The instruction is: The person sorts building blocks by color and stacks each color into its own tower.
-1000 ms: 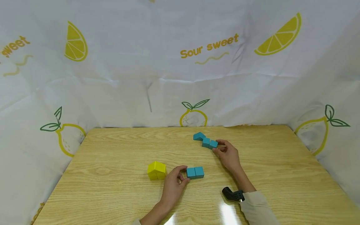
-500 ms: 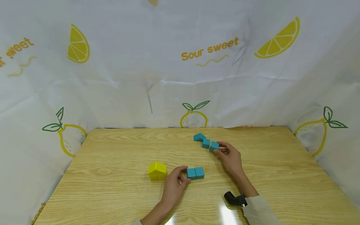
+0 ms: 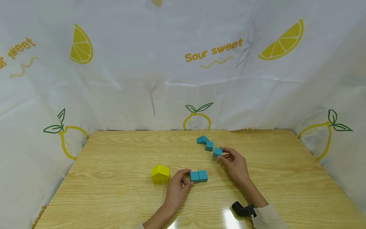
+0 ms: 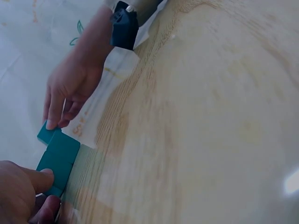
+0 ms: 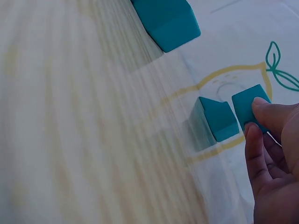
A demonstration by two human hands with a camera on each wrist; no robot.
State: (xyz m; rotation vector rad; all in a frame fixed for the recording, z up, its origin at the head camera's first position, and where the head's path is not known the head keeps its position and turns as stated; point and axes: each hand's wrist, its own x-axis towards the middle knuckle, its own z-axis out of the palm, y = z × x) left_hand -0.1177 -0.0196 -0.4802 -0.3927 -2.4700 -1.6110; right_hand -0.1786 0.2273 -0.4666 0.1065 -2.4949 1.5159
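Two blue cubes (image 3: 198,176) stand side by side, touching, in the middle of the table. My left hand (image 3: 175,189) grips the left cube of this pair between thumb and fingers; in the left wrist view the thumb (image 4: 43,179) lies against it. Farther back, my right hand (image 3: 235,163) pinches a separate blue cube (image 3: 217,152) by its right side. Another blue cube (image 3: 209,146) stands just behind and left of that one, with a gap between them. A blue roof-shaped block (image 3: 202,140) sits behind it.
Left of my left hand stands a house-like group of yellow blocks (image 3: 160,174). A black camera mount (image 3: 244,210) sits on my right wrist. White lemon-print cloth (image 3: 128,105) hangs behind the wooden table (image 3: 114,159).
My right hand has drawn its blue cube away from the neighbouring cube, toward the front, opening a gap. My left hand and the pair of cubes have stayed put.
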